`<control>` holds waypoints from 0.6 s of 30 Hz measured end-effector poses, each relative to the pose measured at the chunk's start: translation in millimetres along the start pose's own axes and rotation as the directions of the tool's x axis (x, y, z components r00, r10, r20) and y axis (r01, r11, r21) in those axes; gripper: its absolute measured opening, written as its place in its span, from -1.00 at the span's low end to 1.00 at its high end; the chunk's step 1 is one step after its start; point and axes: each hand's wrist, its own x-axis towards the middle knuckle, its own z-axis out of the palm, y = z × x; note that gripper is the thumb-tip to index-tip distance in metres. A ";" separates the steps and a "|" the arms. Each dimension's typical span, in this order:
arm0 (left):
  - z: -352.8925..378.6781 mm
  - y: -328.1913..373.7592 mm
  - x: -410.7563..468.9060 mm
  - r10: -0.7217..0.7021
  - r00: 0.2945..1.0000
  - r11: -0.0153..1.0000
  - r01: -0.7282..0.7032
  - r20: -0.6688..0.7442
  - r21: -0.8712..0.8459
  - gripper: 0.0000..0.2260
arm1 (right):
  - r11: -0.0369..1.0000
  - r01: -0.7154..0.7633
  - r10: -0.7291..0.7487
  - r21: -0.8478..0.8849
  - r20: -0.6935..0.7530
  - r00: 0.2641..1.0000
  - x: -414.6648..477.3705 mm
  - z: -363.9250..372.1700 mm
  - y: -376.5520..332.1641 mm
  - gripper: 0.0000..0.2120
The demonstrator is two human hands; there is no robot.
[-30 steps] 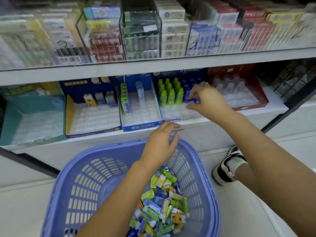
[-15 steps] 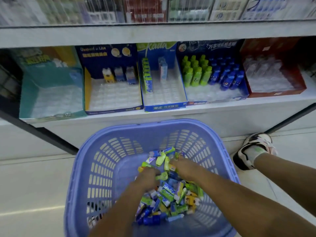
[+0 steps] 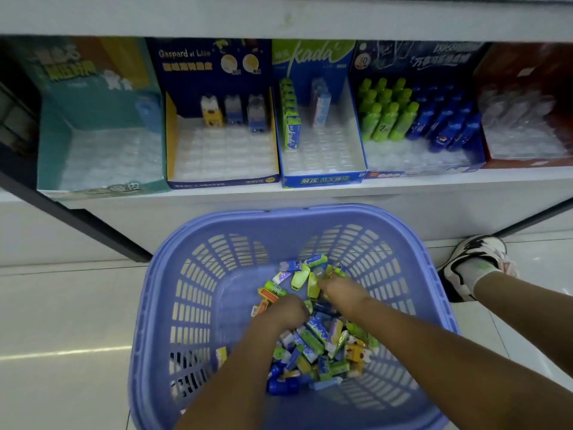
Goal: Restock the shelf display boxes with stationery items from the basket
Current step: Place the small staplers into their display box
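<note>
A lilac plastic basket (image 3: pixel 297 212) stands on the floor below the shelf, holding a pile of small green, blue and yellow stationery items (image 3: pixel 322 352). Both hands reach down into the pile. My left hand (image 3: pixel 283 313) is knuckles up with its fingers buried among the items. Just beyond it, my right hand (image 3: pixel 342 293) has its fingertips hidden in the pile. On the shelf stand the display boxes: a teal box (image 3: pixel 102 184), a dark blue box (image 3: pixel 223 181) with three figures, a kada box (image 3: pixel 322 180), and a box of green and blue bottles (image 3: pixel 384 116).
A red display box (image 3: pixel 527 164) sits at the shelf's right end. A shoe and sock (image 3: pixel 474 262) rest on the floor right of the basket. A dark shelf post (image 3: pixel 77 218) slants down at the left. The white shelf edge (image 3: pixel 279 17) runs overhead.
My right hand left the bottle box and dropped into the basket; my left came off the basket's far rim into the pile. The view tilted down, and both hands shifted slightly among the items.
</note>
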 end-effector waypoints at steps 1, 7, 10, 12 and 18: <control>-1.6 0.7 0.9 -0.026 0.999 0.999 0.025 -0.023 -0.048 -0.67 | 0.998 -0.011 0.013 0.068 -0.025 1.000 -0.8 -6.1 1.1 -0.64; -15.9 7.3 6.0 -0.076 0.985 0.931 0.016 -0.153 -0.365 -0.61 | 0.956 -0.028 0.051 0.293 -0.073 0.996 -11.8 -25.4 8.1 -0.85; -9.9 -0.9 13.1 -0.010 0.962 0.991 -0.027 -0.273 -0.129 -0.61 | 0.905 -0.167 0.198 0.391 -0.040 0.979 -18.6 -25.6 16.1 -0.81; -5.2 -2.7 16.8 0.073 0.940 0.994 -0.096 -0.332 -0.051 -0.65 | 0.789 -0.227 0.280 0.570 -0.005 0.960 -23.2 -29.7 21.8 -0.79; 4.0 8.1 33.1 0.158 0.931 0.978 -0.101 -0.330 0.184 -0.58 | -0.188 -0.080 0.192 0.979 0.117 0.974 -52.5 -48.1 33.0 -0.74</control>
